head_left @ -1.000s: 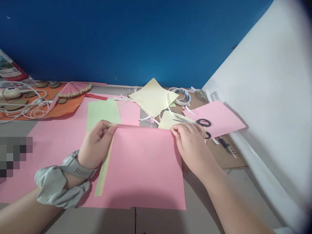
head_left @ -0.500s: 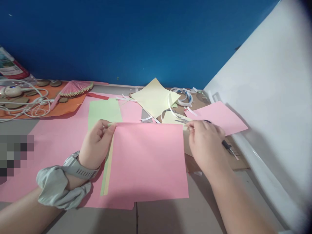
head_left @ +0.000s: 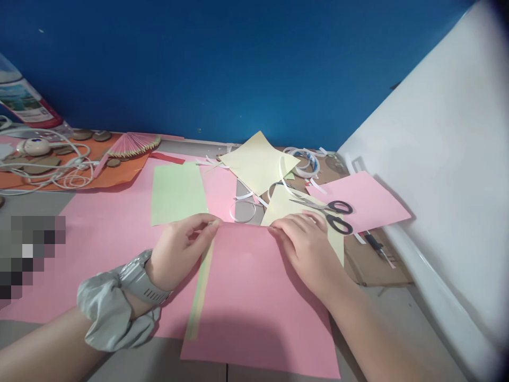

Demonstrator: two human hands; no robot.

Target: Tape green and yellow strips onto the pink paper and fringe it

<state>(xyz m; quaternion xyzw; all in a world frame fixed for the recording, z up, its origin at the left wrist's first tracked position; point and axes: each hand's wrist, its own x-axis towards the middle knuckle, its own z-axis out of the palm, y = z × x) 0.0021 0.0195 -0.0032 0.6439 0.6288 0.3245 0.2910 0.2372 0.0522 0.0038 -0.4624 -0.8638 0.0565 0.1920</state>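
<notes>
A pink paper sheet [head_left: 262, 297] hangs from both hands, its top edge roughly level. My left hand [head_left: 185, 239] pinches the top left corner between thumb and fingers; a grey watch and a grey-green scrunchie are on that wrist. A narrow band of green and yellow paper [head_left: 201, 302] shows along the sheet's left side; how the layers stack is unclear. My right hand [head_left: 304, 246] pinches the top edge towards the right. Just beyond that hand lie black-handled scissors [head_left: 336, 215] on pale yellow paper [head_left: 274, 209].
A large pink sheet [head_left: 99, 254] and a green piece [head_left: 177, 193] lie left. Farther back are a yellow square [head_left: 260, 162], a tape roll [head_left: 308, 163] and a folded paper fan [head_left: 133, 146]. Cables [head_left: 75, 170] and a bottle [head_left: 32, 101] stand far left; a craft knife [head_left: 376, 244] lies right.
My right hand has moved left and onto the sheet's top edge, uncovering the scissors. The sheet and my left hand sit lower and farther right in view.
</notes>
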